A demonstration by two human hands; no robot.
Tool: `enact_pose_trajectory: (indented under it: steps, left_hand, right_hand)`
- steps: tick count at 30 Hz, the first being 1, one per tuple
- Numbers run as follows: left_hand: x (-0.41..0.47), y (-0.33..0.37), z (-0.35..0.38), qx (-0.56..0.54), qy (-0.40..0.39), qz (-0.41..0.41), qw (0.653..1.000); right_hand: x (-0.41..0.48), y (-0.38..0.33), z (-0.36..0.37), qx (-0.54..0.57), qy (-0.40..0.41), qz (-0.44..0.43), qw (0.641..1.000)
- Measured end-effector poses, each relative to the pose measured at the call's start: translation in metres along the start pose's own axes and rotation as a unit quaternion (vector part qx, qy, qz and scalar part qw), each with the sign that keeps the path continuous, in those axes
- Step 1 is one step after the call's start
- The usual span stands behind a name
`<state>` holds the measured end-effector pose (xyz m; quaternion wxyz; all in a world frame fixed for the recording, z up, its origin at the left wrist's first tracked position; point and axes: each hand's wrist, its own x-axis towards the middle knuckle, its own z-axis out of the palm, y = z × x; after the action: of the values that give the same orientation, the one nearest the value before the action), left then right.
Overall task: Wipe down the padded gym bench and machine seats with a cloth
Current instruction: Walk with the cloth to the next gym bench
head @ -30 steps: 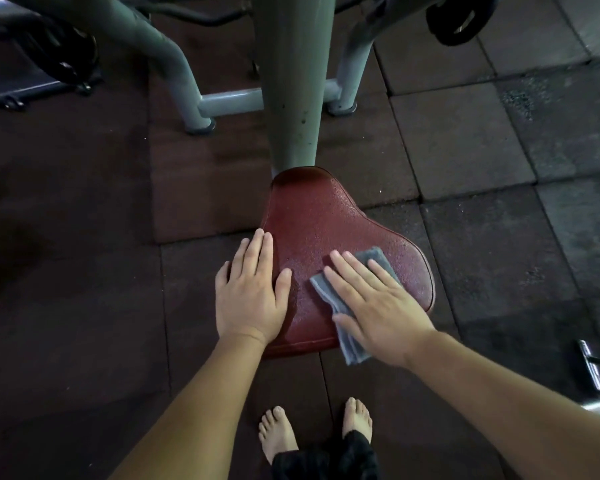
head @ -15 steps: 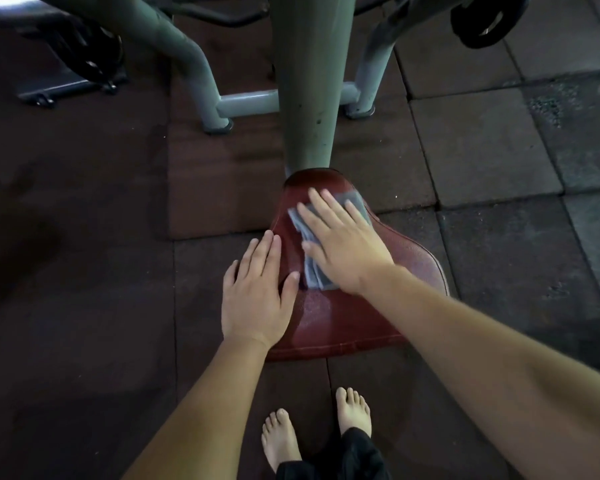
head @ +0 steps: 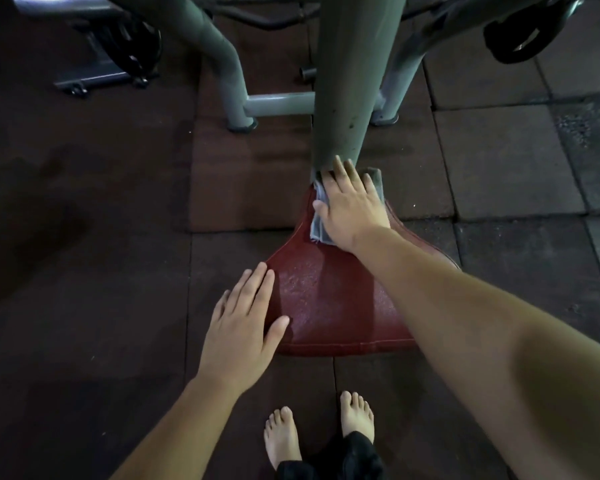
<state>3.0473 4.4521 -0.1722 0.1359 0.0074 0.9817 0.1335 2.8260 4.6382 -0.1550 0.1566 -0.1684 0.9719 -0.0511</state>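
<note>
dark floor tiles (head: 499, 161) lie under the red seat (head: 329, 306), whose narrow end points away at the grey post (head: 354, 81). right hand (head: 352, 209) presses the cloth (head: 317, 226) flat there, fingers straight. left hand (head: 243, 323) rests flat on the seat's left edge.

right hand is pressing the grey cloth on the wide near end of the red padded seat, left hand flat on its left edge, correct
No: the head view shows the right hand pressing the grey cloth on the narrow far end of the red padded seat, against the grey-green metal post, not the wide near end. The left hand lies flat on its left edge.
</note>
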Motion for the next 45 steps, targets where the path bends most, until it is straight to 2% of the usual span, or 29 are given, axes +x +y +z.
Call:
enact_pose_trajectory:
  steps: [6,9,11,13,16,18,21,23,25,29,31,35,37,41,45]
  left_hand:
    - [-0.002,-0.001,0.000,-0.014,-0.007,-0.002,1.000]
    - [-0.002,-0.002,-0.003,-0.011,-0.006,0.000,1.000]
    - [-0.003,-0.004,-0.004,-0.011,-0.007,0.004,1.000]
    - [-0.007,-0.009,-0.005,-0.014,-0.006,-0.006,1.000]
    - [-0.016,-0.018,-0.006,-0.031,-0.013,-0.025,0.999]
    - [-0.022,-0.023,-0.007,-0.041,-0.020,-0.026,0.999]
    - [-0.028,-0.027,-0.007,-0.042,-0.025,-0.018,0.999]
    - [-0.031,-0.030,-0.006,-0.044,-0.022,-0.005,0.999]
    - [-0.033,-0.031,-0.004,-0.044,-0.021,0.013,0.999]
    - [-0.036,-0.031,-0.004,-0.041,-0.019,0.016,0.999]
    - [-0.035,-0.030,-0.004,-0.050,-0.020,0.013,0.998]
    - [-0.033,-0.030,-0.006,-0.065,-0.018,0.006,0.998]
    - [-0.032,-0.031,-0.007,-0.063,-0.009,0.013,0.998]
    - [-0.031,-0.033,-0.009,-0.079,-0.022,0.007,0.997]
    - [-0.032,-0.034,-0.009,-0.082,-0.033,-0.006,0.996]
  right_hand:
    - [-0.123,-0.027,0.023,-0.066,-0.039,-0.195,0.978]
    - [-0.127,-0.004,0.023,-0.071,-0.074,-0.244,0.964]
    - [-0.092,-0.001,0.014,-0.067,-0.058,-0.203,0.975]
    - [-0.059,-0.008,0.008,-0.053,-0.039,-0.110,0.992]
    - [-0.055,-0.038,0.013,-0.031,-0.015,-0.030,0.999]
    - [-0.087,-0.062,0.023,-0.043,-0.012,-0.056,0.997]
    - [-0.140,-0.075,0.037,-0.059,-0.048,-0.174,0.982]
    - [-0.137,-0.061,0.034,-0.060,-0.072,-0.226,0.970]
    - [-0.111,-0.052,0.027,-0.063,-0.071,-0.203,0.975]
    - [-0.084,-0.080,0.027,-0.032,-0.024,-0.035,0.999]
    - [-0.107,-0.100,0.036,-0.033,-0.023,-0.052,0.998]
    - [-0.126,-0.093,0.037,-0.042,-0.053,-0.160,0.985]
    - [-0.101,-0.088,0.030,-0.051,-0.056,-0.153,0.985]
    - [-0.092,-0.108,0.034,-0.031,-0.029,-0.061,0.997]
    - [-0.131,-0.109,0.044,-0.040,-0.051,-0.147,0.987]
